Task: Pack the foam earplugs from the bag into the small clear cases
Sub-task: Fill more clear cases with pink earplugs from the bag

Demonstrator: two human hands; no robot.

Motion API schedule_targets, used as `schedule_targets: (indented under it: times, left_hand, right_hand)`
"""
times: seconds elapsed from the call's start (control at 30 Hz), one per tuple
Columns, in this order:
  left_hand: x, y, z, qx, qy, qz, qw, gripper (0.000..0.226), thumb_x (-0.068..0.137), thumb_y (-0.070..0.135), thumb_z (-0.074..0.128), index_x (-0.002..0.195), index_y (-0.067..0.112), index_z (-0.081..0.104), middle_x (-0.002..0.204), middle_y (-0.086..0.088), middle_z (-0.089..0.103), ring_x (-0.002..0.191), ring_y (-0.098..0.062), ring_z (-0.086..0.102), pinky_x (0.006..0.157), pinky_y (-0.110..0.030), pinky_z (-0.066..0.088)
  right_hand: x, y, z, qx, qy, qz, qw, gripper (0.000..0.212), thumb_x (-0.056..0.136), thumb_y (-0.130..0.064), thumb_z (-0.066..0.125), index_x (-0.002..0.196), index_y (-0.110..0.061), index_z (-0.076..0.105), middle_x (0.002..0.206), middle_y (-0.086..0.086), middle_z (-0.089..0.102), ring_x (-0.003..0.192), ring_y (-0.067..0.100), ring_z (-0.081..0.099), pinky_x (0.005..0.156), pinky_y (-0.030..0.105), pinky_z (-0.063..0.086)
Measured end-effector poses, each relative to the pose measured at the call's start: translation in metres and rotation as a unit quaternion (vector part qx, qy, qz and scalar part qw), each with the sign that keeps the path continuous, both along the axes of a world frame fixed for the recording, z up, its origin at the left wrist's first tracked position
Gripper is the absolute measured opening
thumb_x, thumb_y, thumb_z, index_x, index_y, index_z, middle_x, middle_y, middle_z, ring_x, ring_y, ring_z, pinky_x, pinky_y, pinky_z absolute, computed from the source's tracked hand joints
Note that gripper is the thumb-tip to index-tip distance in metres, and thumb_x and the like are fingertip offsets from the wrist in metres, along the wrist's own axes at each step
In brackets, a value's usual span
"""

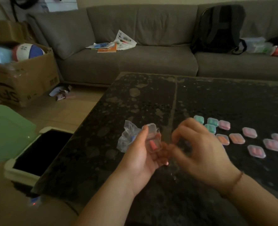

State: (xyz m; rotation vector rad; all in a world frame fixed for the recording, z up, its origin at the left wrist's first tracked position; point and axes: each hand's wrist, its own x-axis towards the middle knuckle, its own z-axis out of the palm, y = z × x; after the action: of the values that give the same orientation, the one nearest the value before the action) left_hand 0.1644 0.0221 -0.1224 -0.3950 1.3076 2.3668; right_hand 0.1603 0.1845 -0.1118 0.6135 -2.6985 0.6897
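Note:
My left hand [144, 154] holds an open small clear case [153, 141] above the dark table, thumb on its lid. An orange-red earplug [152, 145] lies inside the case. A crumpled clear plastic bag [128, 136] with a blue earplug showing sits on the table just left of that hand. My right hand [198, 149] is blurred, fingers curled close to the case; what it pinches is hidden. Several filled cases lie on the right: green ones [212, 123], orange ones [237, 138] and pink ones [272, 144].
The dark stone table [151, 98] fills the foreground. A grey sofa [135, 59] stands behind it with papers and a black backpack [219, 28]. On the left are a cardboard box [24, 75] and an open bin with a green lid [6, 132].

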Motion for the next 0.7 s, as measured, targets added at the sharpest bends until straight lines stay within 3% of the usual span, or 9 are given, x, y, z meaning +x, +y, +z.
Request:
schedule_targets:
  times: [0.07, 0.17, 0.27, 0.4, 0.47, 0.53, 0.6, 0.7]
  left_hand:
    - [-0.004, -0.005, 0.003, -0.012, 0.006, 0.044, 0.999, 0.052, 0.101, 0.053, 0.043, 0.115, 0.008, 0.066, 0.084, -0.011, 0.065, 0.073, -0.022, 0.062, 0.076, -0.036, 0.05]
    - [-0.008, -0.011, 0.008, -0.006, 0.01, 0.094, 0.996, 0.05, 0.101, 0.053, 0.043, 0.115, 0.01, 0.065, 0.079, -0.009, 0.066, 0.074, -0.022, 0.061, 0.075, -0.035, 0.049]
    - [-0.008, -0.013, 0.01, -0.007, 0.003, 0.111, 0.994, 0.052, 0.101, 0.054, 0.044, 0.118, 0.011, 0.066, 0.084, -0.011, 0.067, 0.08, -0.023, 0.062, 0.078, -0.036, 0.049]
    - [-0.008, -0.014, 0.011, -0.004, 0.003, 0.104, 0.995, 0.055, 0.1, 0.057, 0.043, 0.119, 0.01, 0.066, 0.084, -0.012, 0.069, 0.079, -0.024, 0.062, 0.079, -0.037, 0.051]
    - [-0.008, -0.014, 0.009, -0.02, 0.013, 0.093, 0.995, 0.056, 0.1, 0.057, 0.042, 0.12, 0.01, 0.066, 0.082, -0.011, 0.069, 0.078, -0.023, 0.062, 0.078, -0.036, 0.051]
    - [-0.007, -0.016, 0.005, -0.069, 0.04, 0.068, 0.994, 0.058, 0.1, 0.059, 0.041, 0.123, 0.012, 0.065, 0.086, -0.009, 0.071, 0.079, -0.022, 0.065, 0.077, -0.035, 0.051]
    - [-0.006, -0.015, 0.002, -0.097, 0.064, 0.021, 0.993, 0.061, 0.098, 0.062, 0.04, 0.126, 0.013, 0.065, 0.095, -0.009, 0.073, 0.084, -0.022, 0.067, 0.077, -0.034, 0.049]
    - [-0.001, -0.012, 0.003, -0.064, 0.065, -0.057, 0.994, 0.061, 0.1, 0.059, 0.04, 0.112, 0.009, 0.072, 0.079, -0.009, 0.064, 0.072, -0.019, 0.057, 0.071, -0.034, 0.043]
  right_hand:
    - [-0.006, 0.007, -0.007, 0.005, -0.067, -0.034, 0.997, 0.01, 0.087, -0.038, 0.058, 0.091, -0.042, 0.05, 0.094, -0.019, 0.049, 0.082, -0.001, 0.053, 0.067, 0.019, 0.051]
    - [-0.011, 0.007, -0.022, 0.117, -0.202, -0.019, 0.972, 0.015, 0.089, -0.042, 0.058, 0.103, -0.044, 0.052, 0.1, -0.017, 0.054, 0.089, 0.001, 0.056, 0.078, 0.024, 0.054]
    - [-0.012, -0.002, -0.032, 0.161, -0.208, 0.004, 0.965, 0.025, 0.087, -0.055, 0.057, 0.109, -0.044, 0.054, 0.1, -0.021, 0.049, 0.089, 0.0, 0.053, 0.078, 0.023, 0.053]
    - [-0.016, -0.011, -0.041, 0.176, -0.168, 0.014, 0.97, 0.026, 0.09, -0.056, 0.05, 0.112, -0.042, 0.055, 0.108, -0.018, 0.051, 0.095, 0.003, 0.054, 0.081, 0.029, 0.054]
    - [-0.017, -0.008, -0.035, 0.176, -0.126, 0.01, 0.976, 0.027, 0.093, -0.055, 0.041, 0.11, -0.041, 0.057, 0.104, -0.016, 0.055, 0.091, 0.004, 0.056, 0.078, 0.026, 0.053]
    - [-0.015, -0.002, -0.02, 0.123, -0.005, 0.013, 0.992, 0.032, 0.095, -0.052, 0.037, 0.109, -0.036, 0.061, 0.1, -0.015, 0.058, 0.087, 0.006, 0.059, 0.071, 0.023, 0.053]
    - [-0.008, 0.005, -0.003, 0.049, 0.137, 0.036, 0.989, 0.03, 0.096, -0.043, 0.046, 0.108, -0.027, 0.067, 0.1, -0.008, 0.062, 0.086, 0.011, 0.059, 0.065, 0.024, 0.051]
    - [-0.006, 0.009, 0.004, 0.069, 0.256, 0.106, 0.958, 0.022, 0.092, -0.028, 0.06, 0.11, -0.021, 0.071, 0.107, 0.004, 0.062, 0.092, 0.023, 0.058, 0.062, 0.032, 0.05]
